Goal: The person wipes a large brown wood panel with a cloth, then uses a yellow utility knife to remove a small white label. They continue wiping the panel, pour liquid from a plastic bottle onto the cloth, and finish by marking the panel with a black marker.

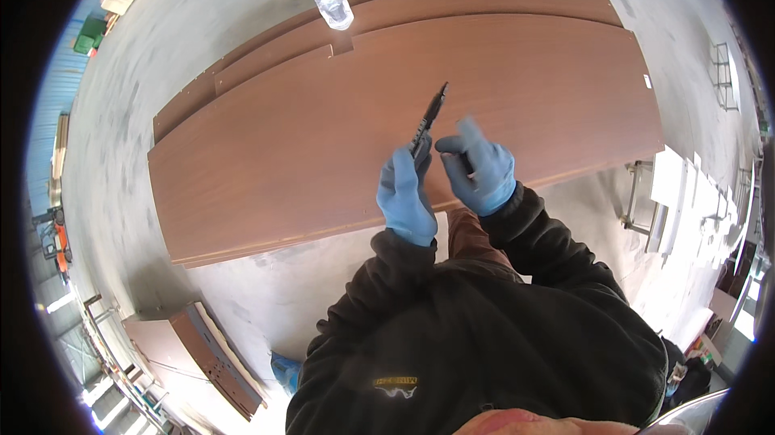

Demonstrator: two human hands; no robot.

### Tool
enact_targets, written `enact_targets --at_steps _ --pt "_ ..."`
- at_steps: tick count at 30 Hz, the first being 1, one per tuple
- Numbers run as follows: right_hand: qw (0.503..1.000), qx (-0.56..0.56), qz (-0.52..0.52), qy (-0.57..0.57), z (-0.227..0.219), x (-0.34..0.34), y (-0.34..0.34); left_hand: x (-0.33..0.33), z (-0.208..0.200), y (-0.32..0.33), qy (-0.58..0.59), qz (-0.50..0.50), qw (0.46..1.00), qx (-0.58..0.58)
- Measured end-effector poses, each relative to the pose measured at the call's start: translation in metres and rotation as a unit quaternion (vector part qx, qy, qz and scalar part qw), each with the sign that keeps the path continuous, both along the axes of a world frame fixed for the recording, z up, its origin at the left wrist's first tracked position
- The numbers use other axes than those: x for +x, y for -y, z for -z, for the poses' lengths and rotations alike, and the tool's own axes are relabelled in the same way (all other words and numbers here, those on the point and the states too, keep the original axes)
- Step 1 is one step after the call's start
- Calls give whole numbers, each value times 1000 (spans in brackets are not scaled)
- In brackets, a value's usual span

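Observation:
My left hand, in a blue glove with dark fingertips, is closed around a slim black marker pen with pale markings. Its narrow end points up and slightly right, over the brown panel. Just to the right, my right hand wears a matching glove. Its fingers curl inward, and one raised finger is smeared by motion. Something small and dark shows in the curl, but I cannot make out what it is. The hands are close together, with a narrow gap between them. Below both lies a large brown panel, stacked on others.
A clear plastic bottle with a white cap stands by the stack's far edge. At the lower left, more brown panels lean near a blue bag. A metal stand is to the right, by white sheets.

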State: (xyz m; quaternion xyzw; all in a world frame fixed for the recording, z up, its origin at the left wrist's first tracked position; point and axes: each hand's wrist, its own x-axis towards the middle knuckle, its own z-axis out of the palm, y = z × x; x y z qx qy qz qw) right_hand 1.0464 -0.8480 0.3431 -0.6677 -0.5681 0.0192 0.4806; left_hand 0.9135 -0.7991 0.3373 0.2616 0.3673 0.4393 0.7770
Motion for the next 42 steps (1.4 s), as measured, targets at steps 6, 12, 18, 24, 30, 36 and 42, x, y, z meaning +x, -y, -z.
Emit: enact_targets --at_steps 6,12,18,24,30,36,42 --pt "970 -146 -35 190 50 88 -70 83 39 -39 -143 20 985 93" --pt "998 -40 -31 27 122 156 -134 113 122 -114 -268 30 911 313" --pt "863 36 32 -503 196 192 -192 143 240 -231 -327 21 864 381" --pt "850 48 111 -512 266 201 -272 169 320 -326 -317 36 827 463" --pt "850 94 148 -497 327 207 -317 171 341 -346 -280 53 802 524" --pt "859 126 220 -445 351 214 -329 168 345 -355 -247 92 825 500" --pt "867 80 229 -435 351 207 -331 163 341 -355 -245 116 817 509"
